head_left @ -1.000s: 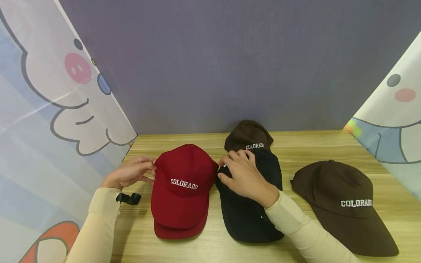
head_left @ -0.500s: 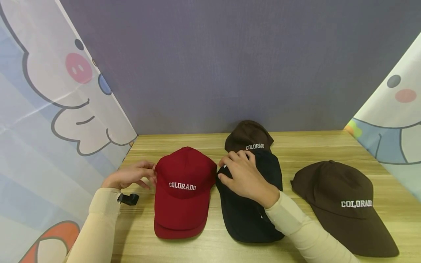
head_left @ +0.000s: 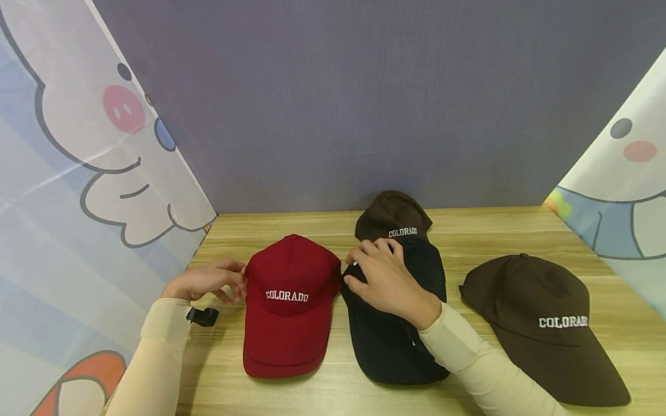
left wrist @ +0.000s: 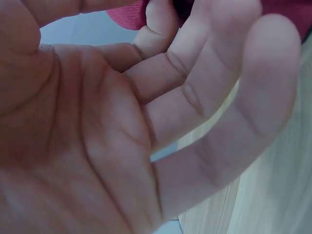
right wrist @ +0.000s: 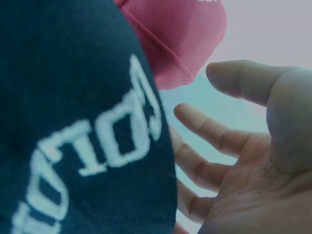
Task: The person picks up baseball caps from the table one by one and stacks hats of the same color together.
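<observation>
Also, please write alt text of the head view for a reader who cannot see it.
A person's left hand is beside a red cap, the right hand over a black cap, on a wooden table. One brown cap sits behind the black cap, another brown cap to its right.

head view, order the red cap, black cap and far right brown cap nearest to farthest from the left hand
1. Red cap: immediately beside the left hand.
2. Black cap: middle, under the right hand.
3. Brown cap: far right, beyond the black one.
</observation>
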`<state>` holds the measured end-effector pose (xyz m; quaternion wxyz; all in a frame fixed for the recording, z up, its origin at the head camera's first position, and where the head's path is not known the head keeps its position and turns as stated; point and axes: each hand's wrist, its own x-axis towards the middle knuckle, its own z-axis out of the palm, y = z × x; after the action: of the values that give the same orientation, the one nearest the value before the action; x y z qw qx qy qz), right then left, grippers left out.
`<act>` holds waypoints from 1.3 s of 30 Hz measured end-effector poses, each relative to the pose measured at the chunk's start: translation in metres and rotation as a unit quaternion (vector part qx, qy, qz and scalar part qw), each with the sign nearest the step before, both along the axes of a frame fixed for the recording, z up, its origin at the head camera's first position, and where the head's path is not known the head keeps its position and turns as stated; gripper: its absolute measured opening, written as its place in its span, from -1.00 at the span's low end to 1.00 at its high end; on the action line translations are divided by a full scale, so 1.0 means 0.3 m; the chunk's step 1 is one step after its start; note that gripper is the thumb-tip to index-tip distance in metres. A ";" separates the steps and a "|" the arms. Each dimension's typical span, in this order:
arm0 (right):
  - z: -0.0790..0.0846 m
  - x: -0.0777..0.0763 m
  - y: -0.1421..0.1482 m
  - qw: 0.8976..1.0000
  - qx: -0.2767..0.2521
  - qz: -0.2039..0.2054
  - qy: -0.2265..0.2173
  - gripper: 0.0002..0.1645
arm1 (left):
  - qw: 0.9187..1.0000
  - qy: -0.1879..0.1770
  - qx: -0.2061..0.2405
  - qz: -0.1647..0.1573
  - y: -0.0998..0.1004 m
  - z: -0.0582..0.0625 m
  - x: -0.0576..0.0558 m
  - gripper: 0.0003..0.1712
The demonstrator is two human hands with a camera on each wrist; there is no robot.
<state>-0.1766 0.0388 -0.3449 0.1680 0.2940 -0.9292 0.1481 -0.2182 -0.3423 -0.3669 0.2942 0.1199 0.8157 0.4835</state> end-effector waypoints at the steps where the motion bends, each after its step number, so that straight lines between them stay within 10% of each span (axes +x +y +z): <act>1: 0.001 0.000 0.000 1.000 0.001 -0.001 0.000 -0.77 | 1.000 0.001 -0.004 -0.002 0.002 0.000 0.000 -0.72; 12: 0.003 0.003 0.001 1.000 0.004 -0.001 -0.011 -0.74 | 0.998 0.011 -0.054 -0.022 0.015 -0.020 -0.006 -0.78; 39: -0.002 0.000 0.005 1.000 0.000 0.006 -0.001 -0.78 | 0.992 0.056 -0.105 0.050 0.026 -0.030 -0.007 -0.77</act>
<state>-0.1766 0.0403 -0.3454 0.1666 0.2994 -0.9276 0.1491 -0.2202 -0.3344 -0.3759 0.2341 0.0740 0.8823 0.4017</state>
